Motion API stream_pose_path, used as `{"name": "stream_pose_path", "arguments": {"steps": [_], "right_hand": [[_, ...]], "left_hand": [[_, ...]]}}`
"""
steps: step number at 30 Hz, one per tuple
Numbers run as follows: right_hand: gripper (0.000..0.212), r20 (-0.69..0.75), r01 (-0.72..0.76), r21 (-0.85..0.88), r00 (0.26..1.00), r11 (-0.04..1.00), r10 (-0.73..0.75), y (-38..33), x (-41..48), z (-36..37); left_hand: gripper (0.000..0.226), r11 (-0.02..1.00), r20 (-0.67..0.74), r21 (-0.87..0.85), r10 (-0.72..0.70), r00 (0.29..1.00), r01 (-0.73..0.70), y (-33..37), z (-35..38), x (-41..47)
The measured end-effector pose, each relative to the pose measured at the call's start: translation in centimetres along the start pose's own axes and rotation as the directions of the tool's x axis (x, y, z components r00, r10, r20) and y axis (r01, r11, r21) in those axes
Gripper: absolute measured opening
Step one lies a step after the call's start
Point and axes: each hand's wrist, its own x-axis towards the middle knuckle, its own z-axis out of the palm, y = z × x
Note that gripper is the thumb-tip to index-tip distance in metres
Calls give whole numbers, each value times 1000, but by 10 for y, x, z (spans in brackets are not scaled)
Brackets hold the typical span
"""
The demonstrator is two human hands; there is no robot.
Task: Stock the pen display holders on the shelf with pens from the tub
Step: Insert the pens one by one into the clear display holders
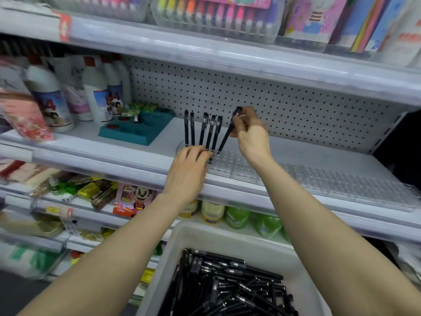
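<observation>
Head view: tub [180, 238] full of pens [227, 283], few in holder [239, 166] — left hand [188, 169], right hand [251, 135] each pinch one.

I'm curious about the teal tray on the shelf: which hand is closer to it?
Left. The left hand is at the holder's left end, just right of the tray. The right hand is farther right, pinching a slanted pen.

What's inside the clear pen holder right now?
Five black pens stand in the clear holder; the right hand pinches a sixth pen, tilted, tip at it. The left hand hides the holder's front-left corner.
</observation>
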Motion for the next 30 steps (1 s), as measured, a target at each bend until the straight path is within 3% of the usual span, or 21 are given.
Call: {"name": "stream_pose_path", "arguments": {"steps": [5,18,22,30], "right_hand": [[13,106,5,-135,994,991,9,16,-4,20],[25,99,-21,-183,994,983,40,16,-23,3],[22,27,-12,-151,1000,988,17,16,-60,-20],[9,42,-79,-200,995,977,89,49,-180,-41]], "left_hand": [[36,1000,-2,-4,-14,1000,14,0,4,-2],[51,997,75,-71,-9,997,14,4,-9,-10],[50,981,84,-179,-55,995,69,25,-22,-32],[43,959,190,-281,15,982,40,79,-8,-113]]}}
